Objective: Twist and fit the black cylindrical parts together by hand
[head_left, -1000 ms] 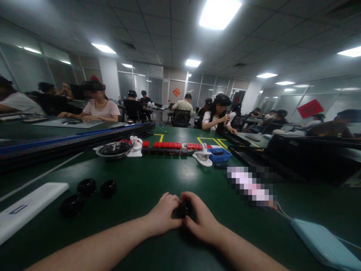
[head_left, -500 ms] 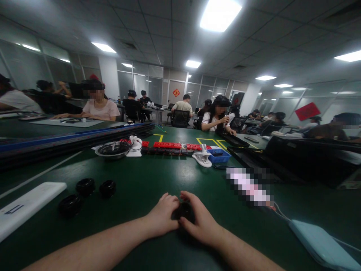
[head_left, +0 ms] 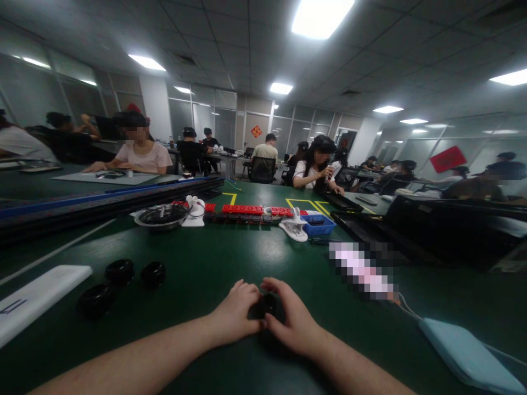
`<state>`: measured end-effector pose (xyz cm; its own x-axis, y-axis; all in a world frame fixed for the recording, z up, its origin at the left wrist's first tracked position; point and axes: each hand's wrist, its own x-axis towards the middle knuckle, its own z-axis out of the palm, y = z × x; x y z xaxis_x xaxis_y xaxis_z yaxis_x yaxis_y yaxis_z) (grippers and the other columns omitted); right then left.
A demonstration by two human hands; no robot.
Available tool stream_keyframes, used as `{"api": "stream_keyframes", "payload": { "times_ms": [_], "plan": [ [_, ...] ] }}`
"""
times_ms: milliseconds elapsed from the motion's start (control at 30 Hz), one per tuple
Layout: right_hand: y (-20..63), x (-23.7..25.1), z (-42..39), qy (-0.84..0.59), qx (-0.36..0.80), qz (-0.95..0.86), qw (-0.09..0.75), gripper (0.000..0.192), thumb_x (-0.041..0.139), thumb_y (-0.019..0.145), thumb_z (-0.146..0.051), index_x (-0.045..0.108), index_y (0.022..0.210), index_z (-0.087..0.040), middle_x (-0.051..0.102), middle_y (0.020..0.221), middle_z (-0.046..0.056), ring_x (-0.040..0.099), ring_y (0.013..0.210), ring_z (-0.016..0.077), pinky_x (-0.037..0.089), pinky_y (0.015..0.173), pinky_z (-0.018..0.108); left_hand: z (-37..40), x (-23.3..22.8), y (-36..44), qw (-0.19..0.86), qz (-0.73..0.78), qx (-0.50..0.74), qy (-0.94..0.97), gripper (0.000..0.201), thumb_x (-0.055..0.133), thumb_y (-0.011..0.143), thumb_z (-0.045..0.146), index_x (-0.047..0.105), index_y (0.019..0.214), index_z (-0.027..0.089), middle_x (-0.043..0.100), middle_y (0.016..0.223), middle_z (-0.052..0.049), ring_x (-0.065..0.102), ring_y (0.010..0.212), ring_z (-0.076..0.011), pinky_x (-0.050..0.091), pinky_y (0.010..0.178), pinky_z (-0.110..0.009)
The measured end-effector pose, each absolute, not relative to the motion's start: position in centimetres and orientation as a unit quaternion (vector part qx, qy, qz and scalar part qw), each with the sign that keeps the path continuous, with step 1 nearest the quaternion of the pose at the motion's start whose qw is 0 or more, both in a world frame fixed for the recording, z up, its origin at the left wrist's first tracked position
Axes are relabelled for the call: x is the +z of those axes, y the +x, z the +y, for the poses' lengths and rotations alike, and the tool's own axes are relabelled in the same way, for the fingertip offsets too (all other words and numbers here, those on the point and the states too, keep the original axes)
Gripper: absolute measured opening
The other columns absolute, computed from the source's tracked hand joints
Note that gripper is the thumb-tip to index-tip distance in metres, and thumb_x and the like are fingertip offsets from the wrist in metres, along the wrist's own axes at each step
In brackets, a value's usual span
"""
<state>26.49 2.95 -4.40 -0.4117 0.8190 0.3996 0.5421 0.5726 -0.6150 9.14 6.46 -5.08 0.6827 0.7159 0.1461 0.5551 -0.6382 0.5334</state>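
Note:
Low over the green table, my left hand (head_left: 234,308) and my right hand (head_left: 297,321) close in from both sides on a black round piece (head_left: 270,304). The fingers and thumbs of both hands curl around it and cover much of it, so its exact kind cannot be made out. To the left on the table lie three shiny black ring-shaped pieces, one nearer me (head_left: 95,300) and two behind it, a left one (head_left: 119,271) and a right one (head_left: 153,274).
A white block (head_left: 45,293) lies at the left. Farther back stand a metal bowl (head_left: 142,220), a white clip stand (head_left: 294,230), red strips (head_left: 242,209) and a blue bin (head_left: 323,226). A light-blue case (head_left: 461,345) with a cable lies right. Co-workers sit beyond.
Both hands stay around the black round piece with barely any movement. The view has shifted slightly, so things at the left appear a little farther left.

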Motion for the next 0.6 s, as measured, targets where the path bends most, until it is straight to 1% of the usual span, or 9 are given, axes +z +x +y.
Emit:
{"api": "stream_keyframes", "payload": {
  "times_ms": [67,167,233,300,400,467,600],
  "plan": [
    [26.43,-4.18,2.98,-0.436,0.197,-0.81,0.339,0.061,0.06,0.067,-0.015,0.035,0.123,-0.015,0.049,0.115,0.011,0.048,0.105,0.0213,0.039,0.092,0.037,6.55,-5.19,9.11,0.23,0.355,0.175,0.889,0.025,0.062,0.069,0.033,0.057,0.091,0.02,0.056,0.096,-0.004,0.05,0.098,-0.0237,0.017,0.1,-0.048],
    [26.31,-4.11,3.19,-0.47,0.197,-0.794,0.331,0.064,0.066,0.064,-0.023,0.037,0.121,-0.014,0.051,0.107,0.01,0.051,0.097,0.022,0.042,0.086,0.037,6.59,-5.15,9.11,0.227,0.355,0.173,0.89,0.022,0.061,0.07,0.033,0.057,0.087,0.02,0.056,0.093,-0.003,0.051,0.095,-0.0232,0.019,0.1,-0.048],
    [26.24,-4.29,3.32,-0.49,0.201,-0.782,0.329,0.064,0.068,0.062,-0.023,0.04,0.118,-0.015,0.053,0.102,0.009,0.053,0.091,0.0214,0.044,0.083,0.037,6.54,-5.04,9.14,0.224,0.359,0.171,0.89,0.022,0.062,0.069,0.033,0.057,0.086,0.02,0.056,0.092,-0.003,0.051,0.094,-0.023,0.02,0.099,-0.048],
    [26.2,-4.56,3.34,-0.493,0.206,-0.775,0.337,0.06,0.067,0.063,-0.021,0.041,0.117,-0.016,0.054,0.099,0.008,0.054,0.089,0.0205,0.044,0.082,0.036,6.46,-4.92,9.17,0.222,0.364,0.17,0.889,0.022,0.062,0.069,0.033,0.057,0.086,0.019,0.055,0.092,-0.003,0.051,0.093,-0.0228,0.02,0.1,-0.047],
    [26.26,-4.76,3.16,-0.45,0.213,-0.793,0.351,0.056,0.058,0.068,-0.015,0.038,0.12,-0.018,0.055,0.102,0.007,0.053,0.094,0.0193,0.042,0.087,0.036,6.37,-4.82,9.16,0.23,0.366,0.169,0.886,0.025,0.061,0.069,0.03,0.057,0.091,0.019,0.056,0.094,-0.003,0.05,0.095,-0.0227,0.018,0.101,-0.046],
    [26.33,-4.66,3.0,-0.418,0.221,-0.81,0.348,0.06,0.054,0.068,-0.011,0.034,0.123,-0.018,0.054,0.109,0.008,0.051,0.101,0.0197,0.04,0.091,0.037,6.36,-4.81,9.13,0.237,0.363,0.167,0.885,0.03,0.061,0.069,0.03,0.056,0.096,0.02,0.055,0.098,-0.004,0.049,0.099,-0.0235,0.016,0.102,-0.048],
    [26.4,-4.28,2.88,-0.421,0.219,-0.811,0.342,0.065,0.056,0.066,-0.011,0.031,0.126,-0.017,0.049,0.116,0.011,0.048,0.107,0.0225,0.037,0.093,0.04,6.38,-4.8,9.08,0.237,0.359,0.168,0.887,0.028,0.062,0.068,0.031,0.057,0.094,0.021,0.055,0.102,-0.005,0.048,0.101,-0.0249,0.016,0.101,-0.049]
  ]
}}
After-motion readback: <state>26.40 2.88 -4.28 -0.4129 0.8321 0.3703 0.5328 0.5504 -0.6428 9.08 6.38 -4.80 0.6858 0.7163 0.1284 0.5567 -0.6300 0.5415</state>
